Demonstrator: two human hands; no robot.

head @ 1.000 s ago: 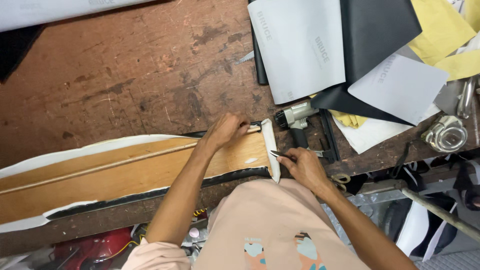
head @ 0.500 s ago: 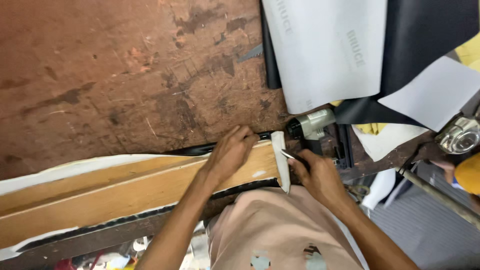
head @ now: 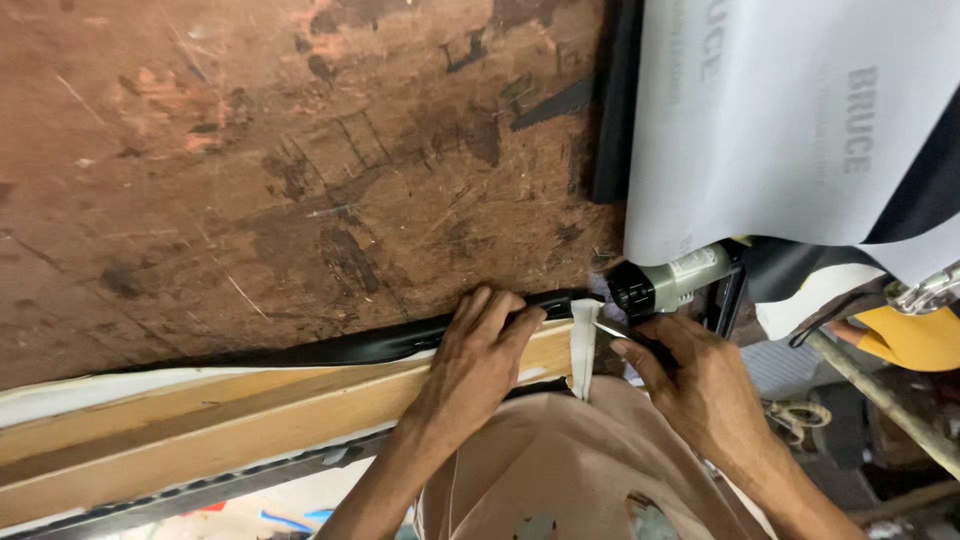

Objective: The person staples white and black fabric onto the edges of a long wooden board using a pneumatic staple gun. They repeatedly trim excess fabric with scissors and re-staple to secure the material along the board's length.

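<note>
Nearest the camera, the person's peach-coloured garment (head: 560,470) fills the lower middle of the view, with both forearms reaching out over it to the workbench edge. The left hand (head: 478,345) lies palm down on the end of a long wooden board (head: 250,415), its fingers curled over the far edge and pressing a strip of black covering material (head: 370,347) against the wood; it grips nothing loose, it clamps the material in place. The right hand (head: 690,385) is closed around a small blade-like tool (head: 612,330), whose pale tip points left and meets the white edging strip (head: 583,350) that wraps down over the board's end, just beside the left fingertips.

Judging from this, the step in hand looks like trimming or tucking the covering at the board's end corner. The next move would call for a steady left-hand hold so the black strip stays taut, and a short, controlled stroke of the tip close to the fingers.

Just beyond the right hand lies a power tool with a black nose and grey body (head: 665,285), touching nothing being worked. Farther off spreads the scarred brown workbench top (head: 280,170), and at the far right grey sheet material (head: 790,130) overlaps a black sheet (head: 935,185).
</note>
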